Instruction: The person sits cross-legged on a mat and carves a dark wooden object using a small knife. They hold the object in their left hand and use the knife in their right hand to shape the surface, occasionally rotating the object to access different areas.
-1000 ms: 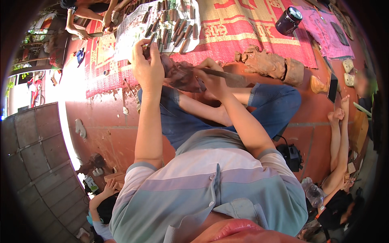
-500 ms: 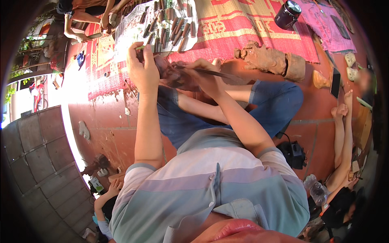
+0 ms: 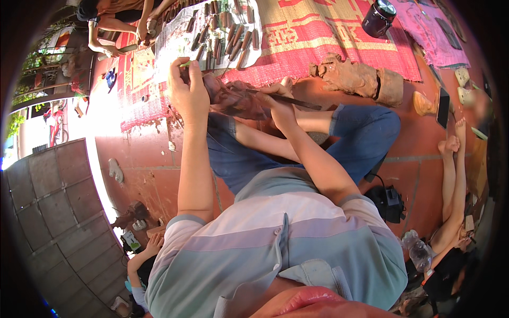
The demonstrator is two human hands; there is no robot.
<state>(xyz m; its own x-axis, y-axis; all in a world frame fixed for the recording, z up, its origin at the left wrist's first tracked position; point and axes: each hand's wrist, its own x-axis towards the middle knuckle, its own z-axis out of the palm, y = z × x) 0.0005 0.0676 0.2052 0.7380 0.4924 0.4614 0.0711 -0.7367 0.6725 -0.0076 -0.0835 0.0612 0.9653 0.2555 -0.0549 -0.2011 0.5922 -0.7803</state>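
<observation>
My left hand [image 3: 189, 90] is closed round the left end of a reddish-brown carved piece of wood [image 3: 233, 98], thumb raised along its side. A small yellow-green patch shows near its fingertips; I cannot make out what it is. My right hand [image 3: 281, 108] is closed on a slim dark carving tool [image 3: 305, 103] at the right side of the wood. The tool's left end lies against or just over the carving; its long dark end sticks out to the right past my hand. The wood is held above my crossed legs in blue jeans [image 3: 360, 135].
Several wood-handled chisels [image 3: 233, 42] lie on a pale cloth on the red-yellow mat [image 3: 297, 50]. A large brown wood block [image 3: 347, 79] and a dark flask [image 3: 378, 20] stand ahead right. Another person's hands [image 3: 114, 51] work at far left. A black device [image 3: 389, 204] sits by my right side.
My right hand and the tool have shifted slightly to the right along the wood. My left hand keeps its hold. The whole view has moved a little.
</observation>
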